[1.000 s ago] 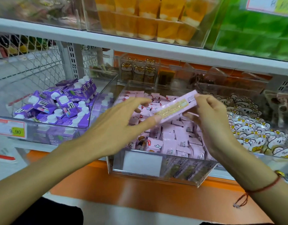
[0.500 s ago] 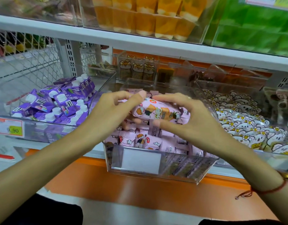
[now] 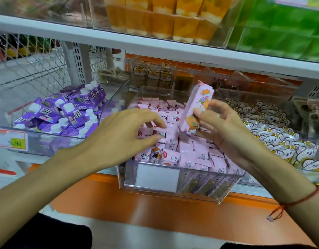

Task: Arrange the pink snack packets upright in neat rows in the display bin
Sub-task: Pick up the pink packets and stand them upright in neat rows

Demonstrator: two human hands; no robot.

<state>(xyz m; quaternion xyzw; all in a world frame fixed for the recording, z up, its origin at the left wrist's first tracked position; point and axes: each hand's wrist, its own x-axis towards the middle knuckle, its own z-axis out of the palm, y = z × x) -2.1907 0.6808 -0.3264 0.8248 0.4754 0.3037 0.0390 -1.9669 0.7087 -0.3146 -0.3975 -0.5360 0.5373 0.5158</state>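
Right of frame centre, your right hand [image 3: 225, 128] is pinching a long glossy pink snack packet [image 3: 196, 108], its grip closed on the lower half and the packet standing tilted above the clear plastic display bin [image 3: 173, 187]. Your left hand [image 3: 122, 139] is spreading loose, slightly curled fingers over the crinkly pink packets [image 3: 187, 157] inside, gripping none. At left, purple spouted cartons [image 3: 65, 112] are lying jumbled in a neighbouring bin. Below, an orange shelf [image 3: 137, 209] is showing.
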